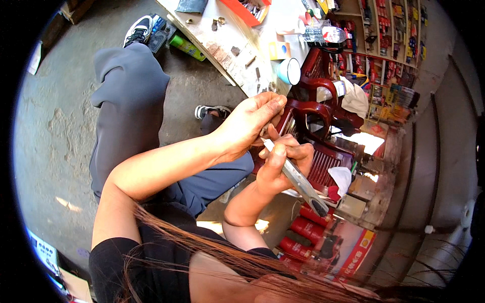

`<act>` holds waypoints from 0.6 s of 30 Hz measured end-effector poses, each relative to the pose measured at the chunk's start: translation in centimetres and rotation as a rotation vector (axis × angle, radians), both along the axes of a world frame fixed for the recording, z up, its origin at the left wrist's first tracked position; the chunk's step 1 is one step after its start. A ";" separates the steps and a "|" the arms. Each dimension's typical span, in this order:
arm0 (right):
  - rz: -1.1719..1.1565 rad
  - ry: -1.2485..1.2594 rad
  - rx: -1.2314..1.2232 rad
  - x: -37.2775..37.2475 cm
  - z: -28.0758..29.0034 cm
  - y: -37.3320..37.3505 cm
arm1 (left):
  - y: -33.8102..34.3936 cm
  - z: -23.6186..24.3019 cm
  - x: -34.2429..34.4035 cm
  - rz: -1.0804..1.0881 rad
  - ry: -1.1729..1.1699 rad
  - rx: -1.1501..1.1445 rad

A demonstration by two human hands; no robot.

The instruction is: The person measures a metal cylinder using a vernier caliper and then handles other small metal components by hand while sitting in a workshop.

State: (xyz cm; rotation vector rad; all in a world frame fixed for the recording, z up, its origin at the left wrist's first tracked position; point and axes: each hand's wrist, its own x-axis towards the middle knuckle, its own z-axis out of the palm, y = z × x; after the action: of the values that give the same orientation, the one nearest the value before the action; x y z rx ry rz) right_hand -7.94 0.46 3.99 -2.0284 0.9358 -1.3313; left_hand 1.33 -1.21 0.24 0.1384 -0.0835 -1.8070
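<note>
My left hand (255,116) is raised over my lap, fingers pinched on something small that they mostly hide. Just below it, my right hand (283,161) grips a long grey metal utility knife (298,179). The knife's narrow tip points up toward the fingertips of my left hand, and its dark rear end slants down to the right. Whether the tip touches the held piece, I cannot tell.
Ahead is a cluttered white table (217,50) with a red box (242,10), an enamel mug (288,70) and a plastic bottle (326,34). Dark red wooden chairs (318,166) stand right, before stocked shelves (384,35). Red cylinders (308,232) lie lower right.
</note>
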 end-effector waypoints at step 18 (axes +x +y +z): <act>0.033 -0.013 0.023 -0.1 -0.1 -0.1 | 0.0 0.0 -0.1 0.018 -0.006 0.020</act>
State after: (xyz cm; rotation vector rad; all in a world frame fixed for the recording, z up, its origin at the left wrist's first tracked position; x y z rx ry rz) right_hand -8.04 0.36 3.90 -2.0071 0.9044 -1.3092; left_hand 1.23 -1.22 0.20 0.1582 -0.0681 -1.7903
